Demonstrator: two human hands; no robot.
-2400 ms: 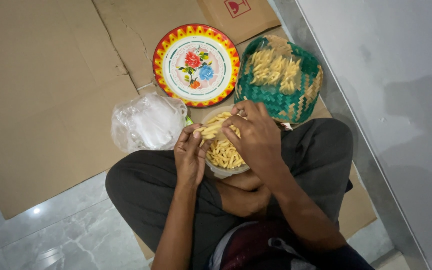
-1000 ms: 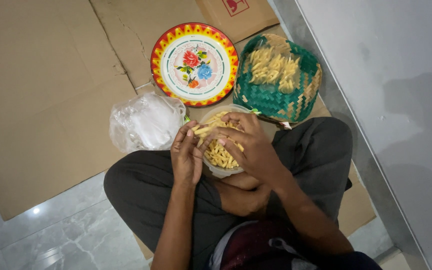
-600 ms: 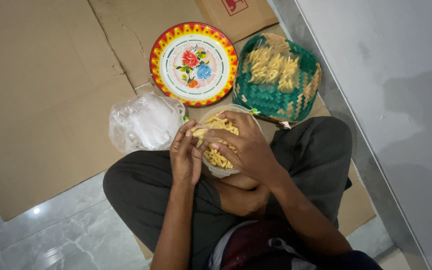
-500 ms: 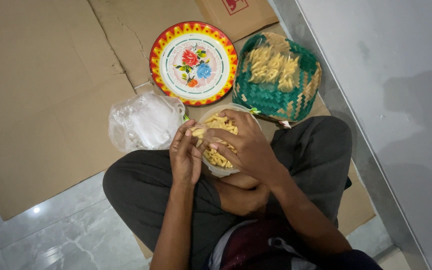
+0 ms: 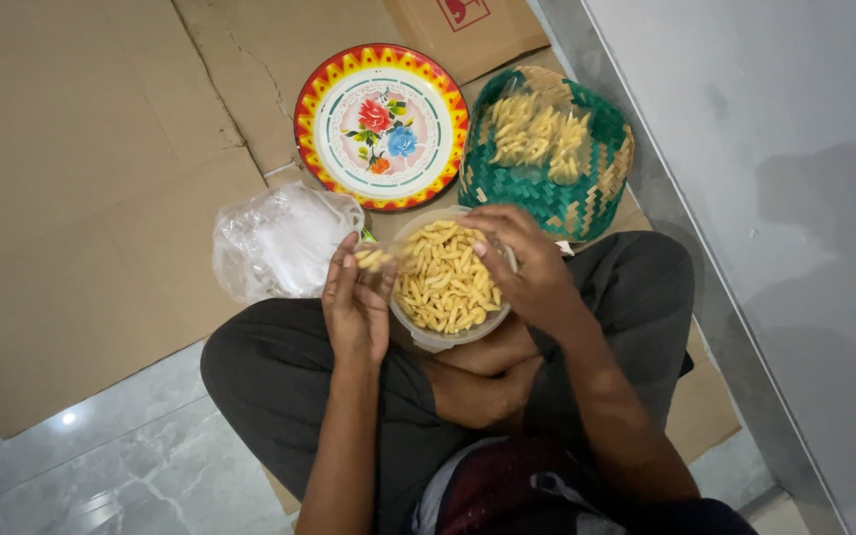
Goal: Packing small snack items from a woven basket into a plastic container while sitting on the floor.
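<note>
Right hand [image 5: 532,272] lifted off pasta bowl [image 5: 448,282], fingers loose, empty; left hand [image 5: 357,302] pinches few pasta pieces [image 5: 371,260].

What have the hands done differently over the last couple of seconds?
The right hand slid off the bowl of yellow snacks to its right rim, uncovering it. The left hand stayed, pinching a few pieces. Flowered plate, green basket and plastic bags stayed put.
</note>
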